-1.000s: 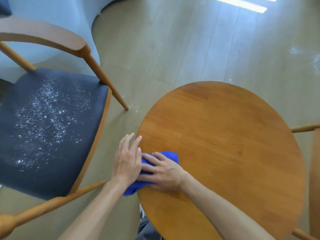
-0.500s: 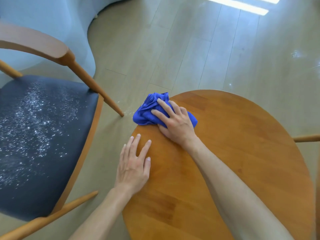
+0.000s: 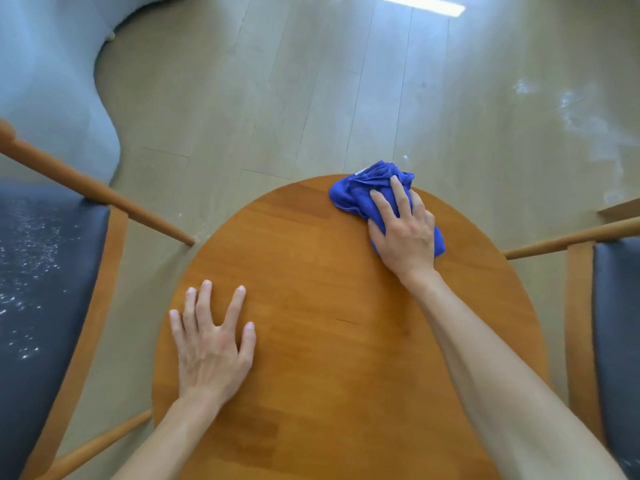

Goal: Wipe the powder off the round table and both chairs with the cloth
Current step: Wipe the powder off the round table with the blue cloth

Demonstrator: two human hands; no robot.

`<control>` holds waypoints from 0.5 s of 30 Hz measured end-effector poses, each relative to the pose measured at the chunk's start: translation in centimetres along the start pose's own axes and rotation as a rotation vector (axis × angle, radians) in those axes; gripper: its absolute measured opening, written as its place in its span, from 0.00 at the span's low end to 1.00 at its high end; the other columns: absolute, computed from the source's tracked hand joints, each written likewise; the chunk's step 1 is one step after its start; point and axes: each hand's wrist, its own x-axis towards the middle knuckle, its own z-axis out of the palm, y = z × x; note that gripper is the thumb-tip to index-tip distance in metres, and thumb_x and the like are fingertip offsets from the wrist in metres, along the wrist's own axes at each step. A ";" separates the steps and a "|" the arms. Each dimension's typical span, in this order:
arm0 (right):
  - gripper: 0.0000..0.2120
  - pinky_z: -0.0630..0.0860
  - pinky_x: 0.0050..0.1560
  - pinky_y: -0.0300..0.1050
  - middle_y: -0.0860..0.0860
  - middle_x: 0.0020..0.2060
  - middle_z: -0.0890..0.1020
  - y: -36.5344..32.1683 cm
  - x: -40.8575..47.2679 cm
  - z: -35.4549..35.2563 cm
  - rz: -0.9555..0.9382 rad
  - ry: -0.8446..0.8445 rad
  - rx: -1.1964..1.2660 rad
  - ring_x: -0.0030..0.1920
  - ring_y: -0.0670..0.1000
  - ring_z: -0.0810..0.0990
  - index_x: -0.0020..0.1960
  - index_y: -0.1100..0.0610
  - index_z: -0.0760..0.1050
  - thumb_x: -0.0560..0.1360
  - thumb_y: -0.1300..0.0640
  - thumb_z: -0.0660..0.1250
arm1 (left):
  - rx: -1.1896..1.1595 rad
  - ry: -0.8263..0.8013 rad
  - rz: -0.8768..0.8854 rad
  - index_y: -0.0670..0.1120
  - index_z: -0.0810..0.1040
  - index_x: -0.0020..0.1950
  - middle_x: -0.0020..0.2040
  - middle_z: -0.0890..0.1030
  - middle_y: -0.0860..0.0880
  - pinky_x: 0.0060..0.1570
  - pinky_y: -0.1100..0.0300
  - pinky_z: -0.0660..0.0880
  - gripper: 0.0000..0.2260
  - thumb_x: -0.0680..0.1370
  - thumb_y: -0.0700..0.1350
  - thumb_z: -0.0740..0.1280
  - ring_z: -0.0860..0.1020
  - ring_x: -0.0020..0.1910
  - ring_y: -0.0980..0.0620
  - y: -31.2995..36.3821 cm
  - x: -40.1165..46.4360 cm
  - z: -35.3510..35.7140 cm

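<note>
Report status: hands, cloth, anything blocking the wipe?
Right hand pressing blue cloth at table's far edge. Left hand flat, empty. Left chair seat powdered. Nothing blocking.

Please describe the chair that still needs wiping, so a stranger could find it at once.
Start at the round table. The chair on the left hand's side is the one. Its dark seat carries white powder specks; the other chair's visible seat part shows none.

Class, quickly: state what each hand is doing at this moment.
Left hand: open, flat on the round table, holding nothing.
Right hand: pressing the blue cloth down at the far edge.
</note>
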 end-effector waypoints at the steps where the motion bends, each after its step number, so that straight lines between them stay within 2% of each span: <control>1: 0.18 0.76 0.48 0.57 0.58 0.68 0.73 1.4 -0.6 -0.2 0.037 -0.003 -0.016 0.62 0.64 0.76 0.64 0.55 0.78 0.75 0.52 0.67 | 0.001 0.002 -0.013 0.50 0.69 0.73 0.74 0.60 0.37 0.71 0.34 0.52 0.28 0.75 0.57 0.50 0.55 0.75 0.36 0.2 0.1 0.0; 9: 0.21 0.73 0.49 0.61 0.58 0.73 0.66 10.3 -9.1 -3.3 0.403 -0.110 -0.116 0.64 0.65 0.72 0.70 0.55 0.71 0.78 0.52 0.63 | 0.029 0.007 -0.010 0.50 0.69 0.72 0.73 0.59 0.38 0.70 0.33 0.52 0.29 0.74 0.59 0.49 0.55 0.74 0.37 1.0 0.9 0.3; 15: 0.21 0.71 0.50 0.67 0.60 0.73 0.65 11.5 -18.4 -6.3 0.698 -0.107 -0.152 0.64 0.68 0.69 0.71 0.57 0.69 0.79 0.54 0.63 | 0.030 0.018 0.033 0.50 0.69 0.72 0.73 0.60 0.37 0.69 0.33 0.52 0.29 0.74 0.59 0.50 0.56 0.74 0.36 1.8 1.8 0.5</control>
